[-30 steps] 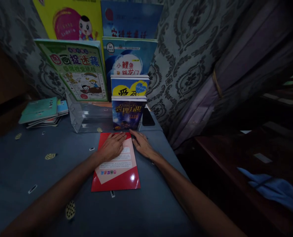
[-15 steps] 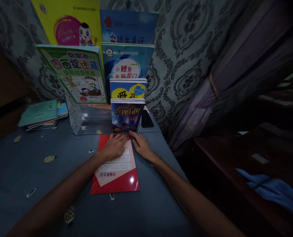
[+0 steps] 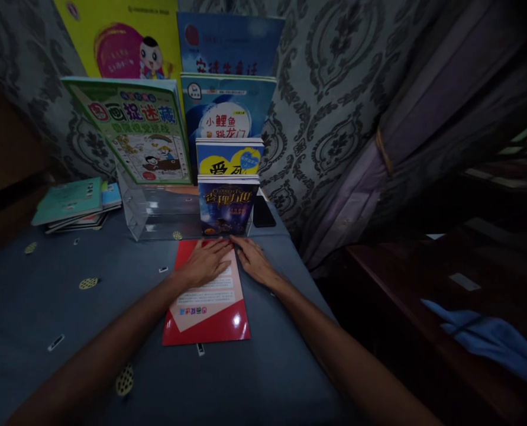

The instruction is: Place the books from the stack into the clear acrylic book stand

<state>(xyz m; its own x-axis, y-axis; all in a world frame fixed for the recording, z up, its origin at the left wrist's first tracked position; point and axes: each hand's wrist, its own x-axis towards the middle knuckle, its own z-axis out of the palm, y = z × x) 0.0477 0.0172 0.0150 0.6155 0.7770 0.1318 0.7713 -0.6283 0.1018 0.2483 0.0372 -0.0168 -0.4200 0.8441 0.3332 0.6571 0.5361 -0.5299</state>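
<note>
A red book point(image 3: 228, 325) lies flat on the blue-grey cloth, its printed text upside down to me. My left hand point(image 3: 206, 262) rests palm down across its upper part, fingers stretched out. Along the book's upper right edge is my right hand point(image 3: 255, 260), fingers extended, the forefinger at the top corner. Just beyond the fingertips a dark blue book point(image 3: 225, 207) stands upright in a clear stepped rack point(image 3: 134, 219). Behind it rise a blue and yellow book point(image 3: 230, 157) and a teal book point(image 3: 228, 106). To their left leans a green-bordered book point(image 3: 150, 133).
A pile of books point(image 3: 68, 202) lies left of the rack. A black phone point(image 3: 264, 214) is at its right. A yellow book point(image 3: 90, 35) and a blue book point(image 3: 230, 44) stand at the back. A blue cloth point(image 3: 480, 340) lies on dark furniture at right.
My left fingers have spread a little and lie flatter on the red book. The books and my right hand have hardly moved; the view has shifted slightly.
</note>
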